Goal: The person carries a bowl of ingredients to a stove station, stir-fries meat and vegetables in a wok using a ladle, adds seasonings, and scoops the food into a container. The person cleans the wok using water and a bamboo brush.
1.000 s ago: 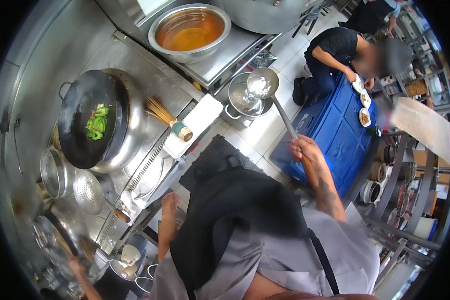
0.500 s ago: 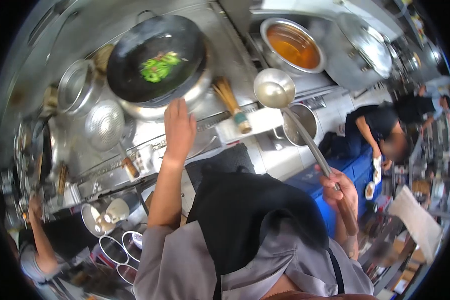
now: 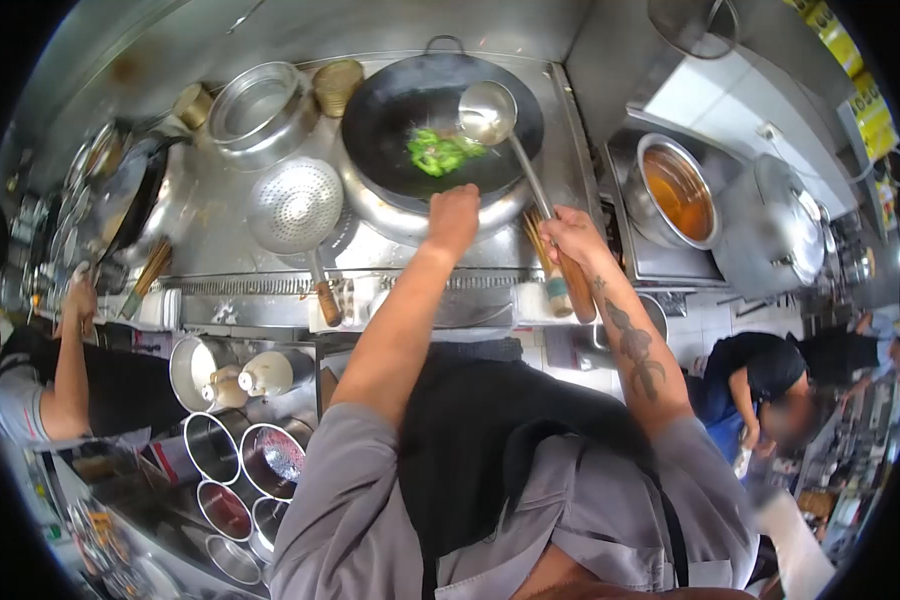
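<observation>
My left hand (image 3: 454,217) is closed at the near edge of the black wok (image 3: 380,110); the fingers hide the exact part they grip. Bright green vegetable pieces (image 3: 438,152) lie in the wok. My right hand (image 3: 573,236) is wrapped round the handle of a long steel ladle (image 3: 487,113), whose grip end is wooden. The ladle's bowl hangs over the wok's right side, just above and right of the greens. Beneath my right hand, a bamboo brush (image 3: 554,283) rests at the stove's front edge.
To the left, a perforated skimmer (image 3: 296,207) lies on the steel stove near a metal pot (image 3: 255,110). A pot of amber liquid (image 3: 678,195) and a large lidded pot (image 3: 770,235) stand right. One co-worker's hand (image 3: 80,292) is at far left; another person (image 3: 745,370) bends over at right.
My right hand has brought the ladle from the right side to over the wok. My left hand's fingers have closed at the wok's near edge. The view has turned.
</observation>
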A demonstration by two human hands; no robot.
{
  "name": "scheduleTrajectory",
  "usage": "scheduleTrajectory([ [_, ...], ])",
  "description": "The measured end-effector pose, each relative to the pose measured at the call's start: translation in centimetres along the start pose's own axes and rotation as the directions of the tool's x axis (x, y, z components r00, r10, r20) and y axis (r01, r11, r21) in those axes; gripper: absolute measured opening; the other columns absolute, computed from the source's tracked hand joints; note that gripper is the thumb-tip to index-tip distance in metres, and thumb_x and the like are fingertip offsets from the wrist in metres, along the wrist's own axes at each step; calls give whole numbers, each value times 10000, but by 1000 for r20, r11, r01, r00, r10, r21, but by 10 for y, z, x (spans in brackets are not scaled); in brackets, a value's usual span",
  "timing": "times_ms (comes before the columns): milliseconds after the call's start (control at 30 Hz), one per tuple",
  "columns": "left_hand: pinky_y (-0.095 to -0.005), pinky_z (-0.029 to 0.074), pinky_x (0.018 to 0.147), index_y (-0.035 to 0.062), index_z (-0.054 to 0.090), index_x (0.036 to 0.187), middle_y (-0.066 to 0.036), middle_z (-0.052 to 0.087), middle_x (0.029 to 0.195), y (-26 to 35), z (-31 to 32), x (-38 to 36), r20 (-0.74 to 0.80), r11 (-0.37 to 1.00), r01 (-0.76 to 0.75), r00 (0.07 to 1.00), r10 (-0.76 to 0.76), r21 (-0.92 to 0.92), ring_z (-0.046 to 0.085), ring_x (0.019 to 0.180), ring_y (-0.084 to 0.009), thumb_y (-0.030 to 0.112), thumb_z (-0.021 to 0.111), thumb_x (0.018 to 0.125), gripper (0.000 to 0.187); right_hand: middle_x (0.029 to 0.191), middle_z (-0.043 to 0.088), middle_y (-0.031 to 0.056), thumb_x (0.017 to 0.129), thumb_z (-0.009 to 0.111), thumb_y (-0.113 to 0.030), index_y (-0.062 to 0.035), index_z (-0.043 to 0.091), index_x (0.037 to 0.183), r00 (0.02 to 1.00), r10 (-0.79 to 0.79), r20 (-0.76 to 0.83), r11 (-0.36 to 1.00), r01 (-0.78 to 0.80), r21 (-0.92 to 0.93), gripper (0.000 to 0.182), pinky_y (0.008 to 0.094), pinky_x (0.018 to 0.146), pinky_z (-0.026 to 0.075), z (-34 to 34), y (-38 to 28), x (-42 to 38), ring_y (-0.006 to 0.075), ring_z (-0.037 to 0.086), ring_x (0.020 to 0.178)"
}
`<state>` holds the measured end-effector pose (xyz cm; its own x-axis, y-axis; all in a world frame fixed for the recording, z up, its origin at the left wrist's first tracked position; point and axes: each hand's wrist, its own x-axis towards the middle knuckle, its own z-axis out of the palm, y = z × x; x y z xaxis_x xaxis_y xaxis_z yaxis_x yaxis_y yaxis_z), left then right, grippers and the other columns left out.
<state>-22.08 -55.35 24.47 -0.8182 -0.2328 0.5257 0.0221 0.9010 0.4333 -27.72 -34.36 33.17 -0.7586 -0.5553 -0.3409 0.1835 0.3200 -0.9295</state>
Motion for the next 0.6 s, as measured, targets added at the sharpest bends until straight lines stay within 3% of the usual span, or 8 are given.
scheduleTrajectory([
  [100, -481, 440, 695, 48, 562, 800, -144, 645, 786, -4, 9, 5, 88, 998, 46, 995, -50, 48, 630, 798, -348, 114, 551, 867, 95, 659, 557, 54, 842, 545, -74, 42, 564, 950, 995, -102, -24, 975, 95, -199, 159, 275, 424, 405, 13, -1, 15, 115, 515, 446],
  [167, -479, 441, 693, 49, 572, 810, -145, 651, 795, -2, 9, 9, 69, 997, 53, 996, -56, 48, 634, 802, -350, 121, 553, 872, 97, 739, 605, 93, 862, 552, -86, 86, 503, 1185, 932, -313, -185, 934, 267, -237, 370, 284, 439, 424, 17, 19, 19, 125, 522, 445],
  [233, -472, 443, 703, 53, 577, 822, -144, 656, 807, -6, 13, 3, 106, 997, 79, 992, -76, -24, 639, 816, -334, 120, 556, 868, 83, 847, 645, 164, 885, 566, -110, 81, 387, 1334, 954, -285, -93, 913, 241, -329, 520, 327, 530, 487, 6, 32, 14, 191, 589, 537],
  [300, -465, 442, 722, 52, 575, 833, -144, 659, 824, -2, 13, 4, 112, 990, 125, 985, -131, 60, 639, 834, -327, 117, 553, 870, 77, 921, 647, 234, 898, 569, -122, 68, 382, 1337, 719, -684, -122, 642, 514, -569, 514, 365, 661, 519, -1, 76, 32, 290, 647, 692],
  [333, -460, 440, 736, 57, 582, 839, -143, 660, 839, 6, 7, 5, 105, 991, 120, 987, -125, 54, 638, 848, -330, 81, 529, 843, 58, 950, 632, 275, 899, 555, -105, 72, 392, 1328, 751, -640, -162, 709, 496, -502, 492, 392, 765, 509, -6, 110, 45, 367, 650, 854],
  [433, -454, 435, 755, 63, 591, 853, -143, 662, 873, 17, 6, 1, 144, 988, 138, 979, -146, 70, 633, 870, -332, 60, 512, 831, 82, 956, 627, 284, 888, 556, -94, 61, 403, 1325, 885, -455, -98, 773, 337, -538, 488, 392, 753, 507, -13, 141, 36, 383, 651, 864],
  [567, -474, 416, 750, 54, 580, 868, -142, 663, 873, 8, 12, 10, 199, 970, 239, 950, -242, 40, 628, 870, -332, 130, 520, 897, 101, 918, 622, 279, 876, 568, -105, 12, 446, 1312, 773, -634, -23, 622, 492, -609, 468, 402, 725, 505, -28, 148, 43, 365, 652, 823],
  [600, -464, 423, 766, 59, 591, 866, -138, 668, 880, 11, 12, 11, 177, 975, 222, 958, -223, 30, 634, 882, -323, 114, 528, 865, 84, 923, 624, 261, 884, 566, -119, 7, 463, 1296, 853, -520, -31, 720, 419, -554, 443, 391, 734, 505, -33, 139, 35, 331, 652, 818],
])
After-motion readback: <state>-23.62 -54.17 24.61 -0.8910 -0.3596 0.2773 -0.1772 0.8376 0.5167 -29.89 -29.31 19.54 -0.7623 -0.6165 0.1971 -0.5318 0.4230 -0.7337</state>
